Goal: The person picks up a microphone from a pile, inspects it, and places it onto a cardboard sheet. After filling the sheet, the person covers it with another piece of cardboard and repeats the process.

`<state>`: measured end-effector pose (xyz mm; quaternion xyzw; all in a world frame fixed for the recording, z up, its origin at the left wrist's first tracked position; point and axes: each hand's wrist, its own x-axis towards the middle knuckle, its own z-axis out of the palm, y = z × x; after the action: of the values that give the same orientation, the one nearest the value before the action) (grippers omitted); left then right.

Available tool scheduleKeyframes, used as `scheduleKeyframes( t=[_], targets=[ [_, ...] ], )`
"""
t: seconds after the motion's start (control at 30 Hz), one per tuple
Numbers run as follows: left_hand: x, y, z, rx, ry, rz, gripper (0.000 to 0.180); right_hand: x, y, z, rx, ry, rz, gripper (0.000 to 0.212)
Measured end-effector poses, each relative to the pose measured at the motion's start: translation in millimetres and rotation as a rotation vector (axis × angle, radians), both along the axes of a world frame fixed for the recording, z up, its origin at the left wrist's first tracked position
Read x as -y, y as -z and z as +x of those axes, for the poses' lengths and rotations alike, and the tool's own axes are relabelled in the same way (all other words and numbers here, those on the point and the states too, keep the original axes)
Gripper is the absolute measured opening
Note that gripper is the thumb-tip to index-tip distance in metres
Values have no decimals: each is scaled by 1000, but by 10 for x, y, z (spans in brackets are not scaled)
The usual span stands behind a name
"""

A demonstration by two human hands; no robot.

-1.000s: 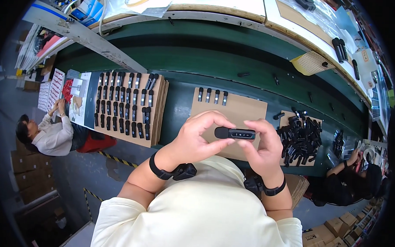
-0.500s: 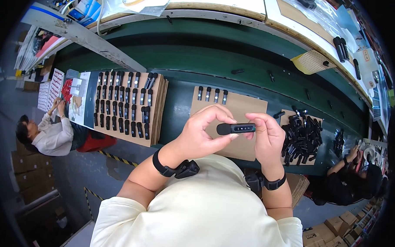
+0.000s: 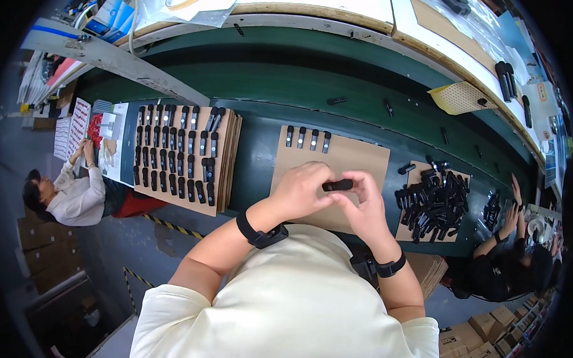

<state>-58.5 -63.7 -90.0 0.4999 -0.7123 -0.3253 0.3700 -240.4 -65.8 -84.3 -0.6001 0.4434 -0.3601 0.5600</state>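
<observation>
Between both hands, above a brown cardboard sheet (image 3: pixel 369 158), is a small black microphone (image 3: pixel 338 185) with a rounded, foam-like end. My left hand (image 3: pixel 304 191) has its fingers curled around one end, partly hiding it. My right hand (image 3: pixel 363 204) pinches the other end between thumb and fingers. Toward the far edge of the sheet, several similar black microphones (image 3: pixel 314 140) lie in a short row, heads pointing away from me.
To the left, a stack of cardboard sheets (image 3: pixel 227 170) carries rows of microphones (image 3: pixel 172 138). A heap of loose ones (image 3: pixel 434 203) covers cardboard at right. A few lie on the green bench (image 3: pixel 256 134). A shelf (image 3: pixel 317 16) runs along the back. Co-workers sit at both sides.
The microphone has been turned, so its button side no longer shows. My hands have drawn closer together, and the right fingers have moved over its end.
</observation>
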Motion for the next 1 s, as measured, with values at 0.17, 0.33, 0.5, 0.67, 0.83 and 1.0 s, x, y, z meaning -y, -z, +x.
scheduleKeyframes(
  t=[0.17, 0.33, 0.5, 0.67, 0.83, 1.0],
  targets=[
    [84, 209, 26, 123, 12, 52, 23, 192, 353, -34, 29, 7, 228, 28],
    [240, 558, 223, 171, -46, 117, 19, 707, 829, -55, -250, -3, 35, 25],
    [429, 745, 532, 263, -146, 200, 16, 1195, 1441, 15, -453, -11, 33, 29],
    [496, 886, 746, 217, -248, 257, 13, 1442, 1837, 19, -515, -78, 112, 29],
    [563, 985, 892, 209, -312, 241, 12, 1498, 1917, 62, -618, -127, 35, 25],
    [787, 1039, 909, 192, -342, 230, 12, 1498, 2017, 47, -644, -115, -7, 24]
  ],
)
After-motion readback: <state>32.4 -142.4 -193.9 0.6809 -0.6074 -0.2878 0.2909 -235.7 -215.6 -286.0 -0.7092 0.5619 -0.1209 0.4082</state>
